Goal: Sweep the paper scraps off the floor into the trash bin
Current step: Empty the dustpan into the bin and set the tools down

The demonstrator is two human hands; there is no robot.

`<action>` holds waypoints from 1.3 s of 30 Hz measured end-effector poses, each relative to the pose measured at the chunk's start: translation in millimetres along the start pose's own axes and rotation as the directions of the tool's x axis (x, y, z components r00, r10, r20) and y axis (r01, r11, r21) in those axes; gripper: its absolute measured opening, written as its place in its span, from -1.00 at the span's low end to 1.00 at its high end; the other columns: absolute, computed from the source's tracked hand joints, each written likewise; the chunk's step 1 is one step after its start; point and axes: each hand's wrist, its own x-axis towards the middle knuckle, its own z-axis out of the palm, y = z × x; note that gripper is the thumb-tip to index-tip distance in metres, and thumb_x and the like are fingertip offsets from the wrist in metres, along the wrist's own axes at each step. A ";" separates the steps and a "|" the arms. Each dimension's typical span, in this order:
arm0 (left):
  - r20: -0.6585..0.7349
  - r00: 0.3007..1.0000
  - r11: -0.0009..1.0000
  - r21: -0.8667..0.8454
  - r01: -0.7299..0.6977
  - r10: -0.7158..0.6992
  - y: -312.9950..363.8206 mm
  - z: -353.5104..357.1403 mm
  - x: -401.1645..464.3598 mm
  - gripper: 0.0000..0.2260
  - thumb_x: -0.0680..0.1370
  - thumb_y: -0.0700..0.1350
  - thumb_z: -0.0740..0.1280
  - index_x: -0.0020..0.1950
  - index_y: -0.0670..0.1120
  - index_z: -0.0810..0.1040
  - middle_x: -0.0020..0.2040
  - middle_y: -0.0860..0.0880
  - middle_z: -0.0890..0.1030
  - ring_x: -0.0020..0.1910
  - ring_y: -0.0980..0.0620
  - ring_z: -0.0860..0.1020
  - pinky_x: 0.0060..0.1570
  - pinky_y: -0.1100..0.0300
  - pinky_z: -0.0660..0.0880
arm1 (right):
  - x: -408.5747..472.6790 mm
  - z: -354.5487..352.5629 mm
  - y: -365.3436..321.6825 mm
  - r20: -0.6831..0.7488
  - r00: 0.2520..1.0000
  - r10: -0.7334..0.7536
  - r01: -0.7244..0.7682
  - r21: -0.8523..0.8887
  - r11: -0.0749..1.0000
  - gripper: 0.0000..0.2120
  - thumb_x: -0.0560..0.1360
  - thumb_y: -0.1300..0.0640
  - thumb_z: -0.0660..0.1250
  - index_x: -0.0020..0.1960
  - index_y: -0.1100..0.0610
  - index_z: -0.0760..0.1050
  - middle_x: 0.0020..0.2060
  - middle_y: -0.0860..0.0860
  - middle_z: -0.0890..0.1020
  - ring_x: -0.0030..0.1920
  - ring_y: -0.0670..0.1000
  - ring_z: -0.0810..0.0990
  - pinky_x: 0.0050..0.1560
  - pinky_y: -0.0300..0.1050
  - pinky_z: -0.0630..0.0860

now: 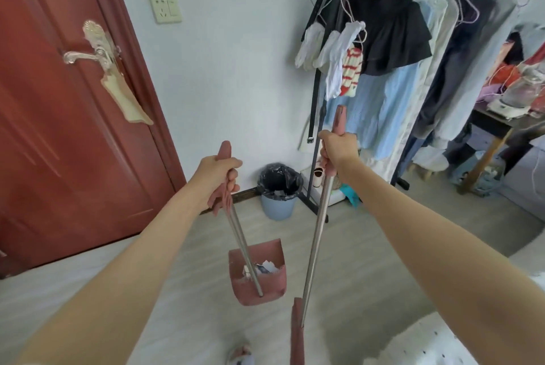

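Note:
My left hand (219, 179) grips the pink top of a long-handled dustpan's metal pole. The pink dustpan (267, 285) hangs low over the floor in the middle, and white paper scraps (267, 266) lie inside it. My right hand (337, 148) grips the pink top of the broom handle (317, 235); the pink broom head (296, 335) is at the bottom edge. A blue trash bin (278, 205) with a black liner stands against the far wall, beyond the dustpan.
A red-brown door (59, 129) fills the left. A clothes rack (413, 55) full of hanging clothes stands right of the bin, with a white box at its foot. A wooden table (498, 129) sits far right. Pale bedding shows at bottom right.

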 end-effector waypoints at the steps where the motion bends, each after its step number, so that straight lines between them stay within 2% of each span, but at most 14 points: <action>1: 0.015 1.000 1.000 -0.013 0.006 -0.006 7.1 -2.6 21.0 -0.68 0.57 -0.11 0.24 -0.38 -0.09 0.37 -0.61 -0.01 0.38 -0.56 0.05 0.43 -0.53 0.22 0.41 | 17.7 7.4 -1.4 0.000 1.000 -0.001 0.001 -0.021 1.000 -0.73 0.49 0.25 0.20 -0.36 0.14 0.25 -0.76 -0.10 0.28 -0.70 -0.05 0.27 -0.45 -0.15 0.35; 5: 0.002 1.000 0.997 -0.077 0.013 -0.013 45.9 -14.6 104.3 -0.74 0.56 -0.18 0.18 -0.34 -0.09 0.35 -0.59 0.01 0.37 -0.60 0.07 0.40 -0.55 0.22 0.40 | 91.7 38.5 -6.8 0.009 0.999 0.045 -0.044 -0.098 0.994 -0.71 0.49 0.27 0.21 -0.38 0.15 0.26 -0.68 -0.01 0.32 -0.73 -0.06 0.27 -0.51 -0.22 0.30; 8: -0.003 1.000 0.995 -0.100 0.015 -0.015 75.0 -16.5 150.0 -0.77 0.54 -0.20 0.17 -0.32 -0.09 0.31 -0.56 0.01 0.36 -0.61 0.09 0.39 -0.68 0.31 0.35 | 134.1 53.4 -4.0 0.031 0.999 0.034 -0.029 -0.159 0.987 -0.71 0.50 0.29 0.22 -0.37 0.15 0.29 -0.58 0.04 0.32 -0.72 -0.08 0.29 -0.60 -0.30 0.32; 13: -0.067 0.998 0.975 -0.220 -0.021 0.007 113.6 -8.7 230.3 -0.80 0.52 -0.21 0.15 -0.31 -0.07 0.29 -0.52 0.03 0.34 -0.60 0.09 0.39 -0.61 0.34 0.31 | 215.1 69.5 -4.4 0.065 0.997 0.031 -0.012 -0.266 0.964 -0.70 0.47 0.30 0.22 -0.41 0.16 0.30 -0.73 -0.07 0.34 -0.72 -0.08 0.35 -0.52 -0.25 0.39; 18: -0.117 0.993 0.939 -0.339 -0.048 0.008 132.9 0.5 288.8 -0.75 0.49 -0.20 0.14 -0.39 -0.06 0.26 -0.56 0.04 0.31 -0.61 0.10 0.38 -0.48 0.25 0.32 | 284.3 76.2 -12.5 0.137 0.990 0.030 0.016 -0.322 0.947 -0.69 0.45 0.31 0.22 -0.45 0.18 0.31 -0.69 -0.01 0.38 -0.65 -0.03 0.39 -0.37 -0.15 0.44; 22: -0.172 0.985 0.872 -0.483 -0.082 -0.003 141.9 5.9 325.3 -0.73 0.50 -0.22 0.13 -0.40 -0.05 0.24 -0.54 0.05 0.30 -0.58 0.10 0.36 -0.53 0.29 0.31 | 328.9 81.9 -20.1 0.175 0.984 0.044 0.016 -0.330 0.944 -0.68 0.46 0.30 0.22 -0.46 0.18 0.32 -0.74 -0.05 0.37 -0.67 -0.07 0.40 -0.34 -0.14 0.45; 26: -0.200 0.976 0.799 -0.600 -0.050 -0.089 129.9 5.6 357.3 -0.72 0.52 -0.21 0.11 -0.40 -0.06 0.23 -0.53 0.02 0.29 -0.57 0.08 0.33 -0.60 0.36 0.33 | 356.2 93.2 -18.4 0.228 0.973 0.038 0.048 -0.358 0.932 -0.67 0.44 0.28 0.24 -0.49 0.19 0.34 -0.62 0.07 0.42 -0.54 0.02 0.40 -0.23 -0.08 0.47; 31: -0.255 0.938 0.719 -0.695 -0.010 -0.234 83.3 -6.1 395.3 -0.77 0.48 -0.22 0.11 -0.37 -0.05 0.22 -0.51 0.06 0.31 -0.61 0.12 0.34 -0.54 0.38 0.32 | 378.6 109.7 -8.2 0.266 0.960 0.084 0.019 -0.361 0.932 -0.64 0.47 0.29 0.23 -0.49 0.17 0.31 -0.69 -0.02 0.38 -0.54 0.01 0.37 -0.33 -0.14 0.41; 36: -0.303 0.879 0.686 -0.727 0.036 -0.367 33.2 -40.3 416.3 -0.81 0.43 -0.18 0.12 -0.38 -0.03 0.21 -0.38 0.04 0.26 -0.45 0.05 0.34 -0.41 0.21 0.31 | 391.6 125.6 5.4 0.285 0.949 0.131 -0.009 -0.393 0.919 -0.59 0.49 0.28 0.24 -0.52 0.16 0.28 -0.69 -0.05 0.37 -0.54 0.00 0.36 -0.34 -0.14 0.41; 39: -0.327 0.852 0.615 -0.788 -0.007 -0.409 21.6 -53.0 420.5 -0.80 0.42 -0.21 0.08 -0.40 -0.04 0.20 -0.42 0.04 0.27 -0.50 0.08 0.35 -0.42 0.21 0.33 | 397.1 134.0 9.6 0.275 0.950 0.148 -0.024 -0.408 0.913 -0.60 0.49 0.28 0.25 -0.50 0.15 0.29 -0.66 -0.03 0.37 -0.57 -0.04 0.37 -0.33 -0.13 0.42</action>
